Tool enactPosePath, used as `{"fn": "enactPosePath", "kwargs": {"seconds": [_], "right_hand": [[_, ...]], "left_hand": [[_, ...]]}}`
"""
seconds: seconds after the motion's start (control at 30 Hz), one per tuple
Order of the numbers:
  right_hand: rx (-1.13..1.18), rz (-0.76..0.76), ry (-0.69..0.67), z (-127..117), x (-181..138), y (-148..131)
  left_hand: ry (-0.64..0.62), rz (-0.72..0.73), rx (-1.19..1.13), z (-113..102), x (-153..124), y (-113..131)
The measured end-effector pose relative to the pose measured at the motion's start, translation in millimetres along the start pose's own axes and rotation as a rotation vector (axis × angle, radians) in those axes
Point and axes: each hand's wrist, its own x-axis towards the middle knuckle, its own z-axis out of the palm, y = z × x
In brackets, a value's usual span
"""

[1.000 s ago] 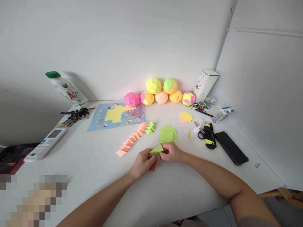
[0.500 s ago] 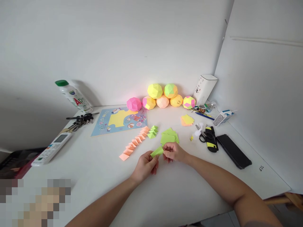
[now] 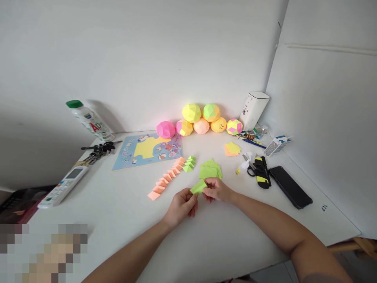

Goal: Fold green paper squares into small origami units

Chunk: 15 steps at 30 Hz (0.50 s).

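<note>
Between my two hands is a small green sheet of paper (image 3: pixel 198 187), folded into a strip. My left hand (image 3: pixel 183 203) pinches its left end, thumb on top. Fingers of my right hand (image 3: pixel 216 190) grip the right end. Just beyond them lies a loose pile of green paper squares (image 3: pixel 209 170). A short row of folded green paper pieces (image 3: pixel 189 165) stands to the left of that pile. Next to it, a longer slanting row of folded peach paper pieces (image 3: pixel 167 179) runs toward me.
Faceted paper balls (image 3: pixel 201 126) line the wall. A blue picture board (image 3: pixel 120 159), bottle (image 3: pixel 93 122), keys (image 3: pixel 101 150) and remote control (image 3: pixel 63 186) are at left. Yellow and orange papers (image 3: pixel 232 149), scissors (image 3: pixel 251 170), a box cutter (image 3: pixel 261 173) and a black phone (image 3: pixel 290 186) lie right.
The green paper has shifted slightly to the right and up between my fingers, and more of its face shows. Both hands keep their hold; the view has moved a little.
</note>
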Motion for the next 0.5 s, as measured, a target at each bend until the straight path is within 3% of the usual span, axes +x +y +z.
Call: {"fn": "enactPosePath", "kwargs": {"seconds": [0.23, 0.5], "right_hand": [[0.047, -0.068, 0.008, -2.5, 2.0, 2.7], [-0.04, -0.042, -0.027, 2.4, -0.7, -3.2]], "left_hand": [[0.014, 0.05, -0.103, -0.5, -1.7, 0.5], [-0.015, 0.074, -0.108, 0.4, 0.4, -0.3]]}}
